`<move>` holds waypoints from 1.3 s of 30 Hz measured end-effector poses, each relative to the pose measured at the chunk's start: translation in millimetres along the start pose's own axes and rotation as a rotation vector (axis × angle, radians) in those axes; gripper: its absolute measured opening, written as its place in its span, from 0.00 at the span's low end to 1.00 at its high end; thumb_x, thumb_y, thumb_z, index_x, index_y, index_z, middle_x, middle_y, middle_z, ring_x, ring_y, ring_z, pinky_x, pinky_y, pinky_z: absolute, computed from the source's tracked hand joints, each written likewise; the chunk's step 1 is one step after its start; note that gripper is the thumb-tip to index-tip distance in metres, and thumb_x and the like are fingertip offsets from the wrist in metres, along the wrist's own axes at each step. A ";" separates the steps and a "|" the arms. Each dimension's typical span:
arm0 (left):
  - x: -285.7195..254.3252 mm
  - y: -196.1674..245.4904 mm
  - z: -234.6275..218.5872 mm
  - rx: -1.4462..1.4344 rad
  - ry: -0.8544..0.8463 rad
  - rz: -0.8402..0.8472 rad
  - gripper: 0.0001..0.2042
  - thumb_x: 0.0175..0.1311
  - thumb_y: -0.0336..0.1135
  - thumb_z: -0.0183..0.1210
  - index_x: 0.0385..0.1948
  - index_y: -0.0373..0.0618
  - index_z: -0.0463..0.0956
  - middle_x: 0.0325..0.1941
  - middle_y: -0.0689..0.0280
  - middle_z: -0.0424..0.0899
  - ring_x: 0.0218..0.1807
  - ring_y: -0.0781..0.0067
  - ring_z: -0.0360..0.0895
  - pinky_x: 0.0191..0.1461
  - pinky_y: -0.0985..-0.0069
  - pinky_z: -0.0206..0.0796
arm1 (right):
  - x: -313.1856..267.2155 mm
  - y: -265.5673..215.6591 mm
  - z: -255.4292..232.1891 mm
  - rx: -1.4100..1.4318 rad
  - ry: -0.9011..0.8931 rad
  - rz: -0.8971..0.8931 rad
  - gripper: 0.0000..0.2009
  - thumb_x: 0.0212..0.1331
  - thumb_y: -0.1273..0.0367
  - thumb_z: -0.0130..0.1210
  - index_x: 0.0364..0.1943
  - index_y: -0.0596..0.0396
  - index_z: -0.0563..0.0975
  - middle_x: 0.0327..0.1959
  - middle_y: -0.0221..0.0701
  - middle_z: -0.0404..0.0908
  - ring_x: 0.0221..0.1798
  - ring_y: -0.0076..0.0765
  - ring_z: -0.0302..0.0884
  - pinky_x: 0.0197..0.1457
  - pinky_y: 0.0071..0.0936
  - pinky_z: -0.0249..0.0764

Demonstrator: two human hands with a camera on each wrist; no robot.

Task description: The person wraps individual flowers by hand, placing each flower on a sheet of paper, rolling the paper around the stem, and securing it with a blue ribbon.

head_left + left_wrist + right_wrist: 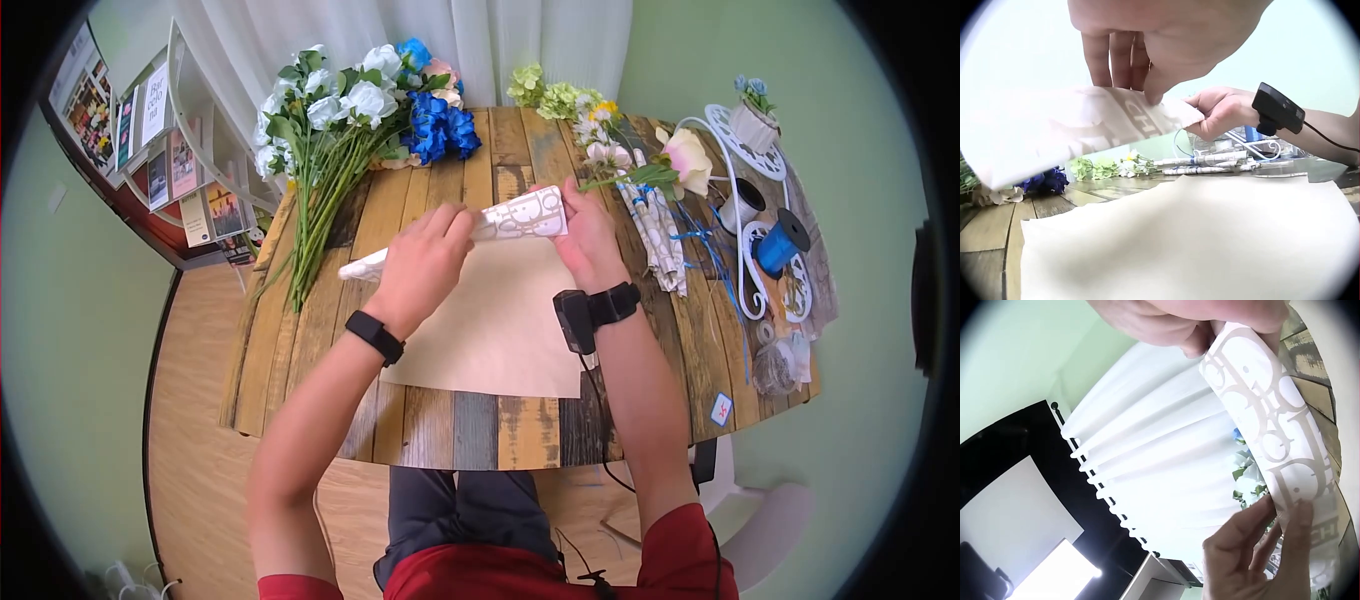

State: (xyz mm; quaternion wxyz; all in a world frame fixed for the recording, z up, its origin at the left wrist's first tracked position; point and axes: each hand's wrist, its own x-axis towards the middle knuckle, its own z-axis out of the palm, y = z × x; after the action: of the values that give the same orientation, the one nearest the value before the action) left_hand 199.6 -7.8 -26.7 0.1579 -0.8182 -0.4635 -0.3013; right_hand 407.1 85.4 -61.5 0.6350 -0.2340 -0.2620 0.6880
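A folded strip of white paper with a beige letter pattern (525, 213) is stretched between both hands, raised over a plain cream sheet (500, 325) on the table. My left hand (425, 258) pinches the strip toward its left part, thumb and fingers on opposite faces in the right wrist view. At the strip's right end, my right hand (588, 235) grips the edge. A cream-pink rose (692, 162) lies to the right of that hand; its stem end overlaps the fingertips in the head view.
White roses (367, 103) and blue flowers (430, 128) lie at the back left. Green blossoms (560, 98) are at the back. Rolls of patterned paper (655, 235), a blue ribbon spool (780, 243) and a white metal stand (748, 265) occupy the right side.
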 end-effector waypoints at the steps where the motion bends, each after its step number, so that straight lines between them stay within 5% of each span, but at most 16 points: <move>1: 2.8 1.3 -1.0 0.036 0.055 -0.009 0.10 0.56 0.27 0.61 0.41 0.45 0.78 0.37 0.63 0.80 0.40 0.60 0.80 0.39 0.67 0.74 | 1.7 0.8 -1.9 0.028 -0.007 0.036 0.10 0.71 0.67 0.49 0.39 0.59 0.64 0.41 0.53 0.81 0.45 0.47 0.84 0.49 0.43 0.82; 8: 3.6 -16.8 -1.4 0.152 -0.092 -0.094 0.11 0.59 0.26 0.58 0.43 0.47 0.79 0.32 0.61 0.82 0.32 0.59 0.80 0.34 0.69 0.72 | -17.7 -13.8 23.0 -0.159 0.075 -0.004 0.12 0.71 0.63 0.50 0.40 0.59 0.66 0.44 0.48 0.80 0.45 0.46 0.83 0.51 0.42 0.81; 11: 7.0 -18.0 -6.7 -0.109 -0.188 -0.141 0.10 0.64 0.29 0.56 0.45 0.44 0.79 0.31 0.64 0.84 0.26 0.67 0.79 0.30 0.73 0.70 | -15.2 -11.4 21.8 -0.129 -0.019 -0.083 0.15 0.72 0.59 0.48 0.45 0.60 0.67 0.46 0.48 0.80 0.48 0.47 0.82 0.55 0.42 0.78; 13: 15.8 -6.2 -26.0 -0.855 -0.525 -0.599 0.10 0.69 0.31 0.54 0.47 0.40 0.78 0.31 0.67 0.85 0.22 0.80 0.75 0.26 0.80 0.67 | -18.0 -14.2 24.3 -0.099 -0.131 -0.088 0.17 0.73 0.57 0.46 0.49 0.60 0.67 0.47 0.47 0.80 0.50 0.47 0.80 0.57 0.43 0.76; 17: 12.7 -7.1 -30.8 -1.306 -0.647 -0.749 0.13 0.70 0.34 0.55 0.50 0.37 0.76 0.31 0.69 0.84 0.20 0.88 0.71 0.22 0.86 0.63 | -22.2 -20.4 30.9 -0.105 -0.458 -0.049 0.23 0.75 0.54 0.37 0.60 0.58 0.66 0.52 0.47 0.78 0.56 0.48 0.77 0.63 0.46 0.70; 21: 2.7 -3.3 -20.7 -1.627 -0.678 -0.803 0.16 0.70 0.35 0.55 0.54 0.35 0.73 0.31 0.68 0.83 0.18 0.87 0.70 0.18 0.87 0.61 | -34.1 -21.7 42.7 0.027 -0.541 0.056 0.21 0.75 0.56 0.36 0.61 0.56 0.66 0.54 0.48 0.77 0.58 0.48 0.76 0.64 0.48 0.69; 24: -2.8 4.9 -12.9 -1.763 -0.670 -0.826 0.17 0.71 0.36 0.54 0.55 0.34 0.72 0.30 0.67 0.82 0.17 0.86 0.70 0.17 0.87 0.60 | -40.2 -18.6 48.8 0.202 -0.516 0.105 0.19 0.76 0.56 0.35 0.59 0.53 0.67 0.52 0.43 0.77 0.55 0.46 0.77 0.66 0.50 0.68; 30: -8.5 22.3 -7.9 -1.926 -0.720 -0.814 0.17 0.72 0.35 0.52 0.57 0.34 0.70 0.29 0.67 0.81 0.18 0.85 0.71 0.19 0.86 0.60 | -26.8 -9.5 32.8 0.525 -0.680 0.126 0.17 0.75 0.54 0.37 0.53 0.50 0.69 0.34 0.30 0.71 0.33 0.29 0.68 0.47 0.36 0.71; 32: -5.5 29.9 -12.6 -1.774 -0.713 -0.802 0.16 0.73 0.35 0.52 0.56 0.35 0.71 0.29 0.67 0.81 0.19 0.84 0.71 0.20 0.85 0.62 | -25.5 -11.1 30.8 0.466 -0.532 0.100 0.16 0.75 0.57 0.39 0.52 0.52 0.70 0.32 0.28 0.69 0.30 0.25 0.62 0.41 0.30 0.66; 34: -7.4 34.8 -12.9 -1.621 -0.705 -0.789 0.15 0.73 0.35 0.52 0.56 0.37 0.71 0.29 0.67 0.81 0.19 0.84 0.72 0.21 0.84 0.64 | -17.6 -11.1 23.6 0.425 -0.565 0.057 0.15 0.75 0.58 0.40 0.52 0.52 0.70 0.32 0.28 0.69 0.30 0.25 0.63 0.42 0.29 0.66; 36: -14.4 37.5 -9.9 -0.869 -0.450 -0.656 0.15 0.71 0.34 0.54 0.56 0.40 0.70 0.32 0.65 0.81 0.21 0.75 0.77 0.25 0.78 0.69 | -17.0 -10.3 22.8 0.387 -0.596 0.011 0.15 0.75 0.59 0.41 0.52 0.53 0.71 0.32 0.28 0.69 0.31 0.26 0.63 0.42 0.28 0.66; 37: -18.3 35.9 -8.6 -0.868 -0.453 -0.657 0.15 0.71 0.34 0.54 0.56 0.40 0.70 0.32 0.65 0.81 0.21 0.75 0.77 0.25 0.78 0.69 | -19.5 -10.1 27.5 0.355 -0.502 -0.022 0.14 0.74 0.60 0.42 0.52 0.54 0.71 0.33 0.28 0.69 0.32 0.25 0.63 0.42 0.28 0.66; 39: -24.7 32.4 -8.5 -0.061 -0.096 -0.234 0.18 0.67 0.34 0.56 0.57 0.44 0.68 0.37 0.61 0.83 0.26 0.62 0.80 0.29 0.69 0.72 | -20.2 -8.2 27.6 0.324 -0.406 -0.056 0.14 0.74 0.61 0.43 0.53 0.55 0.71 0.33 0.28 0.69 0.33 0.25 0.63 0.42 0.28 0.66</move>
State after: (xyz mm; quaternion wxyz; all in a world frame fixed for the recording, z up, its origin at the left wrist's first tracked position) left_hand 214.7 -45.6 -35.3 0.0744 -0.7765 -0.5534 -0.2920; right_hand 396.9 64.1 -35.5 0.6173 0.0210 -0.2770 0.7360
